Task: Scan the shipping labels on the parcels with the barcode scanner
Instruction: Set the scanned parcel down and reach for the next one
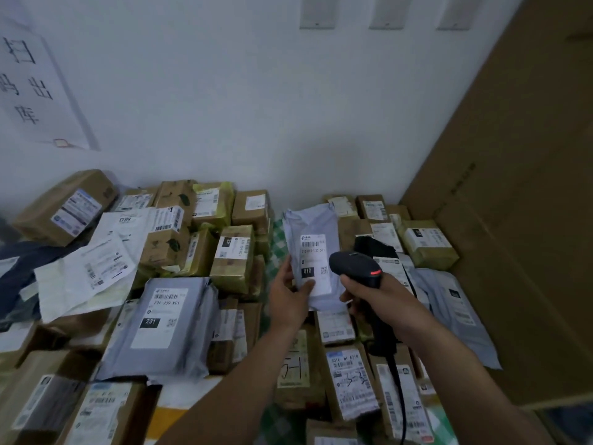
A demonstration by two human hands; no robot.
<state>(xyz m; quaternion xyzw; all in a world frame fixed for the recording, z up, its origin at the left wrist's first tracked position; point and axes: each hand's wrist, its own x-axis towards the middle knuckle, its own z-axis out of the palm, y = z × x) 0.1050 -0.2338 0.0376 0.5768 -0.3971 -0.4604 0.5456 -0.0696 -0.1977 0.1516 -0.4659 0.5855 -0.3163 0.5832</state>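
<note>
The left hand (288, 298) holds a grey mailer (313, 252) up above the pile, with the fingers closed on its lower left edge and the thumb pressed on the front, beside the white label (316, 263). The label faces the camera and shows a barcode at the top and a black box with "010" lower down. The right hand (373, 298) is wrapped around the handle of a black scanner (354, 268); its fingers are closed tight on the grip. The head of the scanner is just beside the right edge of the label, and a small red light shows on its top. A black cable (399, 396) hangs from the handle down over the parcels. Under both hands lie many parcels: brown boxes (234, 258) with labels in the middle, a second grey mailer (163, 326) marked "231" to the left, and a white bag (93, 271) further left. A large cardboard sheet (519, 200) leans at the right, and a paper sign (32, 81) hangs on the white wall (224, 91).
</note>
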